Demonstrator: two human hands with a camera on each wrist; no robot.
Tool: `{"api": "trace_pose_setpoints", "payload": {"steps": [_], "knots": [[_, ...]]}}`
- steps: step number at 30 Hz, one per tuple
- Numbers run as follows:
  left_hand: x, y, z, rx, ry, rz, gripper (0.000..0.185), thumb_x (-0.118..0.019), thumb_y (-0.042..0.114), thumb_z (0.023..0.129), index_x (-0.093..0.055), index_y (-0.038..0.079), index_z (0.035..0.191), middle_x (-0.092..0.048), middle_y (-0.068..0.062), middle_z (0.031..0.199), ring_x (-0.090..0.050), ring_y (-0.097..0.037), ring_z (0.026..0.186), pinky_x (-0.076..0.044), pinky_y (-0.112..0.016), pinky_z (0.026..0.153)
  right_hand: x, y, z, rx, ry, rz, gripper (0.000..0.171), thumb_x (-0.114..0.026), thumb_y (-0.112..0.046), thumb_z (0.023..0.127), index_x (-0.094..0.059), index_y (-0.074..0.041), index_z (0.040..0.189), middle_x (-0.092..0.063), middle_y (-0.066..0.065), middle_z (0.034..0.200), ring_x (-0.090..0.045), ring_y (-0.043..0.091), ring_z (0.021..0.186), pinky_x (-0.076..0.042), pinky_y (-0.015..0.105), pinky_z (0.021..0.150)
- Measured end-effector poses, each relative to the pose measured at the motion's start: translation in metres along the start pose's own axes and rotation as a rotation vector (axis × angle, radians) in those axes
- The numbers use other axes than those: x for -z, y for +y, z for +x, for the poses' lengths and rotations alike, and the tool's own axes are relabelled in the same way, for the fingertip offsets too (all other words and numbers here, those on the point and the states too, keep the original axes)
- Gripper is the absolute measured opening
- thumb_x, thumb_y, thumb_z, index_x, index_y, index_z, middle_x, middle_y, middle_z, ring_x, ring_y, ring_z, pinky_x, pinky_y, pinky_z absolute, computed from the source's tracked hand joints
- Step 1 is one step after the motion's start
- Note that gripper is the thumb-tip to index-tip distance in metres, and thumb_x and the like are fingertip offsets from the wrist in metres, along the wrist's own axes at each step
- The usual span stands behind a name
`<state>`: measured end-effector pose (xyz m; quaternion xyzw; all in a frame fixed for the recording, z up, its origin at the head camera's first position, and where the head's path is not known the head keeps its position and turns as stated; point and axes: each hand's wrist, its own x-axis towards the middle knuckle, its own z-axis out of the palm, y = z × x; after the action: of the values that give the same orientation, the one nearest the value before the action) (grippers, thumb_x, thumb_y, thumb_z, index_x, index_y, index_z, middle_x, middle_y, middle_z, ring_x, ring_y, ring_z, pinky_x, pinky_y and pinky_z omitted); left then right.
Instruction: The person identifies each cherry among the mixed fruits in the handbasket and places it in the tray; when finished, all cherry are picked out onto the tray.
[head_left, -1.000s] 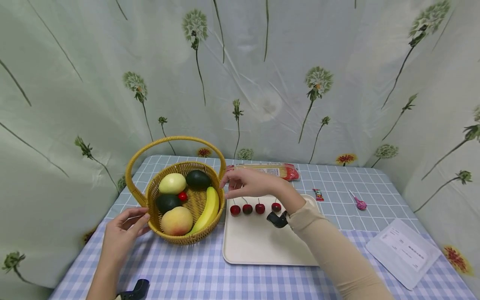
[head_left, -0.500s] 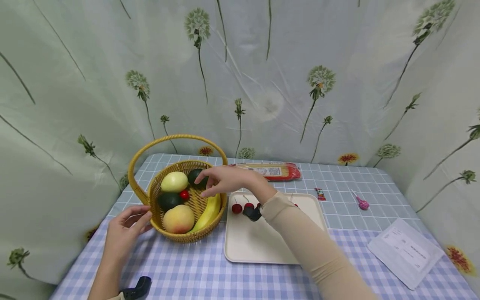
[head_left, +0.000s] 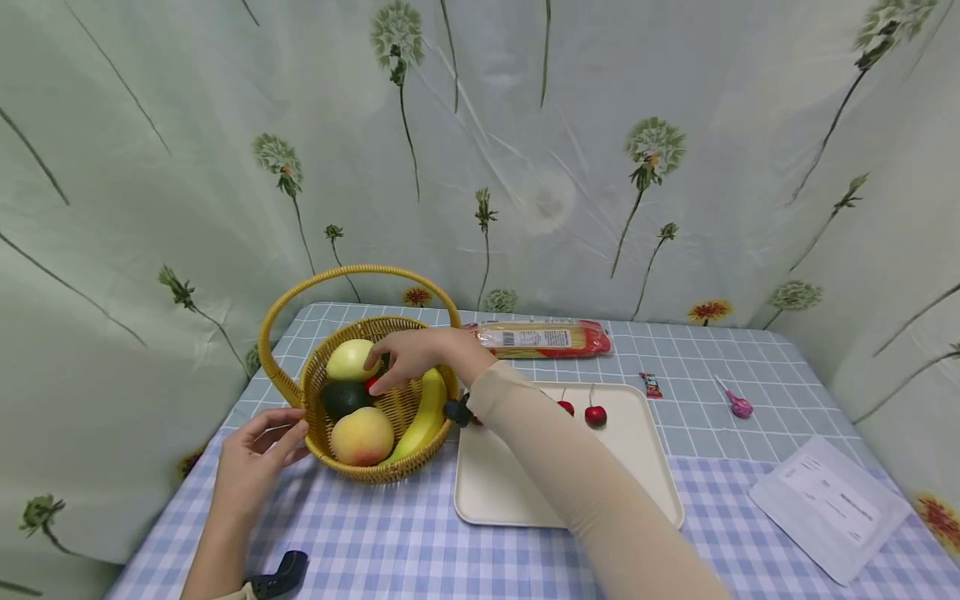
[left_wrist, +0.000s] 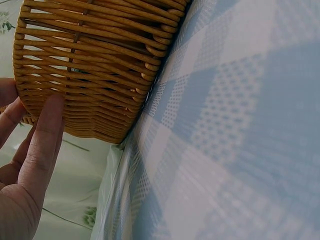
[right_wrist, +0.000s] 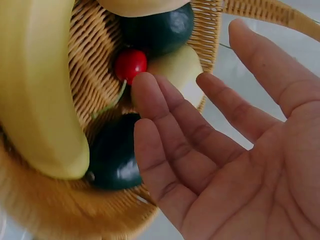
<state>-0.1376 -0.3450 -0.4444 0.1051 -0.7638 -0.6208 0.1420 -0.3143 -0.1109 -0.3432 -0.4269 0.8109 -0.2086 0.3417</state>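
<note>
The left hand [head_left: 251,458] rests at the near left of the checked table [head_left: 390,542], its fingers [left_wrist: 42,135] straight and laid flat against the outer wall of the basket [head_left: 322,433], holding nothing. Inside the basket, from near to far, lie a peach [head_left: 362,436], a banana [head_left: 422,417] along the right side, a dark avocado [head_left: 343,397], a red cherry [right_wrist: 131,64] on the woven floor, a pale apple [head_left: 348,359] and a second avocado [right_wrist: 112,157] that shows best in the right wrist view. The right hand [head_left: 408,357] reaches over the basket's right rim with its fingers [right_wrist: 165,130] spread and relaxed, gripping nothing; the fingertips hover just above the cherry, and I cannot tell whether they touch it. Right of the basket sits a cream tray [head_left: 525,492] with two cherries [head_left: 596,416] near its far edge. A white paper [head_left: 828,507] lies at the right. Farther back are a small wrapped candy [head_left: 649,385], a pink lollipop [head_left: 738,404] and a packet of noodles [head_left: 543,338] by the flowered curtain [head_left: 525,150].
</note>
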Motion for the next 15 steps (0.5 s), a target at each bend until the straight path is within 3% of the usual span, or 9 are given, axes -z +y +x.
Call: {"api": "trace_pose_setpoints", "payload": {"steps": [4, 6, 8, 11, 15], "knots": [[0.002, 0.001, -0.001, -0.004, -0.001, -0.025, 0.033, -0.077, 0.009, 0.099, -0.067, -0.012, 0.124, -0.073, 0.014, 0.104, -0.072, 0.003, 0.097, -0.068, -0.023, 0.073, -0.002, -0.006, 0.015, -0.067, -0.042, -0.004, 0.057, -0.069, -0.039, 0.106, -0.053, -0.017, 0.156, -0.054, 0.008, 0.157, -0.074, 0.027, 0.120, -0.061, 0.033, 0.098], [0.003, 0.000, -0.003, -0.016, -0.008, -0.027, 0.033, -0.077, 0.008, 0.100, -0.067, -0.012, 0.123, -0.074, 0.013, 0.105, -0.072, 0.004, 0.097, -0.068, -0.024, 0.073, -0.004, -0.007, 0.021, -0.094, -0.058, 0.001, 0.055, -0.069, -0.035, 0.106, -0.053, -0.018, 0.156, -0.055, 0.004, 0.152, -0.074, 0.025, 0.115, -0.061, 0.037, 0.099], [0.003, -0.001, -0.004, -0.026, -0.016, -0.031, 0.031, -0.076, 0.006, 0.100, -0.067, -0.013, 0.122, -0.073, 0.012, 0.106, -0.072, 0.004, 0.096, -0.069, -0.024, 0.074, -0.006, -0.007, 0.026, -0.119, -0.075, 0.013, 0.054, -0.070, -0.028, 0.106, -0.052, -0.018, 0.157, -0.060, 0.006, 0.145, -0.072, 0.021, 0.096, -0.060, 0.035, 0.089], [0.003, -0.003, -0.005, -0.036, -0.025, -0.033, 0.024, -0.075, 0.004, 0.100, -0.069, -0.010, 0.120, -0.073, 0.008, 0.110, -0.071, 0.004, 0.096, -0.069, -0.025, 0.074, -0.008, -0.006, 0.032, -0.158, -0.089, -0.024, 0.056, -0.070, -0.015, 0.105, -0.052, -0.020, 0.158, -0.059, 0.004, 0.134, -0.056, 0.014, 0.075, -0.053, 0.029, 0.074], [0.003, -0.003, -0.003, -0.040, -0.018, -0.022, 0.017, -0.075, 0.003, 0.100, -0.074, -0.002, 0.116, -0.072, 0.003, 0.114, -0.071, 0.004, 0.096, -0.069, -0.026, 0.075, -0.007, -0.008, 0.037, -0.219, -0.084, -0.087, 0.060, -0.071, -0.010, 0.102, -0.055, -0.026, 0.157, -0.054, -0.001, 0.141, -0.052, 0.009, 0.076, -0.052, 0.025, 0.074]]}}
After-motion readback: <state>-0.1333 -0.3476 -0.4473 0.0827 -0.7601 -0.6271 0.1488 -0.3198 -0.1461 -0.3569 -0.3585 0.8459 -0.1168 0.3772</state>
